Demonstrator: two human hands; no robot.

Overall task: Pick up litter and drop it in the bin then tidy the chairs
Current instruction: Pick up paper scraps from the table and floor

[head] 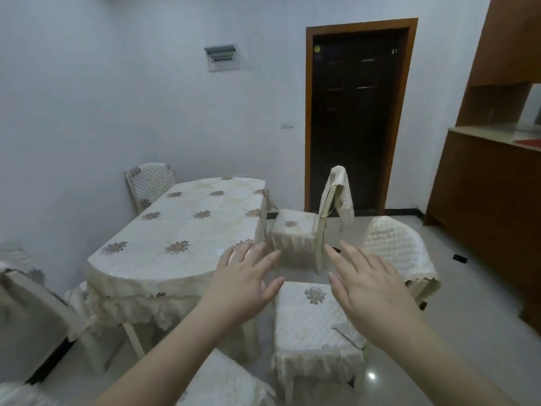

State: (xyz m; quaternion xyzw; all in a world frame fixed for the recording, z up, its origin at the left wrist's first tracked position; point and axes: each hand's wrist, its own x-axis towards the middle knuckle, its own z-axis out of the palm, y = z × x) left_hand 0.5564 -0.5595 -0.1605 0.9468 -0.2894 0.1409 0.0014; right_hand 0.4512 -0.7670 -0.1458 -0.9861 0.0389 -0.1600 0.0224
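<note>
Reaching: both hands are stretched forward at mid-frame, palms down, over the gap between table and chairs.
Left hand [244, 284]: fingers straight and spread wide, holding nothing; its fingertips overlap the near right edge of the table in the picture, and whether they touch the cloth I cannot tell.
Right hand [370, 291]: fingers straight and spread wide, holding nothing; it hangs above the back part of the nearest chair's seat.
Nearest chair [314, 317]: lower centre-right, just below and between the hands, its seat turned askew to the table and a quilted backrest at its right; the right hand is the nearer to that backrest.
Litter on the table: a small pale scrap [219, 251] lies on the cloth just left of the left fingertips; the left hand is plainly the nearer, and I judge this the likeliest first pick. What it is made of is too small to tell.
Litter on the floor: two small dark bits, one [459, 257] at right of centre well beyond the right hand, one [336, 249] just above its fingertips.
Bin: none in view.
Table [175, 230]: one, left of centre, covered in a flowered cloth, long axis running from lower left to upper right.
Chairs, counted: six show at least in part, two right of the table, one at its far left corner, two at the left edge, one at the bottom edge.
Progress: nothing seems picked up yet; chairs stand untidy.
</note>
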